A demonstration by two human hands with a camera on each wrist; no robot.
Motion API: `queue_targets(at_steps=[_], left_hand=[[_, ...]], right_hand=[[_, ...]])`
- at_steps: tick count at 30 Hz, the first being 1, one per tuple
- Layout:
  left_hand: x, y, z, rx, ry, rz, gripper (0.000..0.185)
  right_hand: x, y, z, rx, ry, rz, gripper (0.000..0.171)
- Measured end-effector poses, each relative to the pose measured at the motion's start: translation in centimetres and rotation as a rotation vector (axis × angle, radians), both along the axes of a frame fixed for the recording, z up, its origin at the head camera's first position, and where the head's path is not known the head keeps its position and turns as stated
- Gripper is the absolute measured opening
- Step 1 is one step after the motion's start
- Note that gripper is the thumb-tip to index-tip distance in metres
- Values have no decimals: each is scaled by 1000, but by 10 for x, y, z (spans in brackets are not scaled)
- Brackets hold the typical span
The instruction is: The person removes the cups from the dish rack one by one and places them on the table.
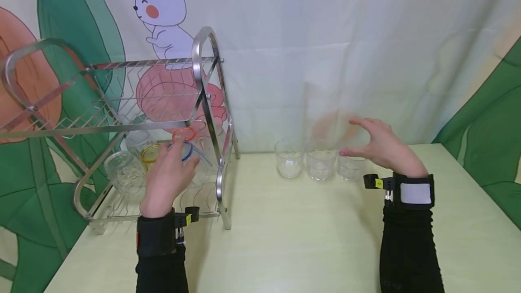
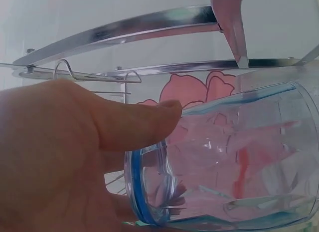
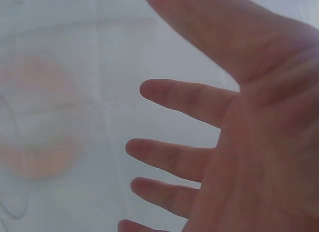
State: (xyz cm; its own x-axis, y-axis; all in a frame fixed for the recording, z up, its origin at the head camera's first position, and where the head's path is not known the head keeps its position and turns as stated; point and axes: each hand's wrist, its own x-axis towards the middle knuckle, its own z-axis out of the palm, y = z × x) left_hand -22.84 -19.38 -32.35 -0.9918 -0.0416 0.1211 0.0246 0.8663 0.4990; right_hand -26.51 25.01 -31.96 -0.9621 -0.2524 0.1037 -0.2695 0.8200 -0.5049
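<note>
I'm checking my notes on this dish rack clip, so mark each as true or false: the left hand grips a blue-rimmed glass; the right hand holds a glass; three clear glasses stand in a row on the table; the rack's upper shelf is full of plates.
1. The left hand grips a blue-rimmed glass. True: thumb and fingers wrap it at the lower shelf of the dish rack.
2. The right hand holds a glass. False: its fingers are spread and hold nothing, above the row of glasses.
3. Three clear glasses stand in a row on the table. True.
4. The rack's upper shelf is full of plates. False: no plates show there; glasses sit on the lower shelf.
</note>
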Motion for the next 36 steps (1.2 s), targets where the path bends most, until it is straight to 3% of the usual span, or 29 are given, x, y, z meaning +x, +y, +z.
queue_targets(at_steps=[5, 20, 36], left_hand=[[6, 6, 3, -21, 11, 2, 66], [26, 6, 8, -19, 54, -2, 67], [51, -4, 19, 84, 57, -25, 76]], right_hand=[[10, 0, 9, -19, 19, 2, 98], [35, -7, 11, -42, 22, 13, 94], [49, -18, 13, -52, -4, 51, 99]])
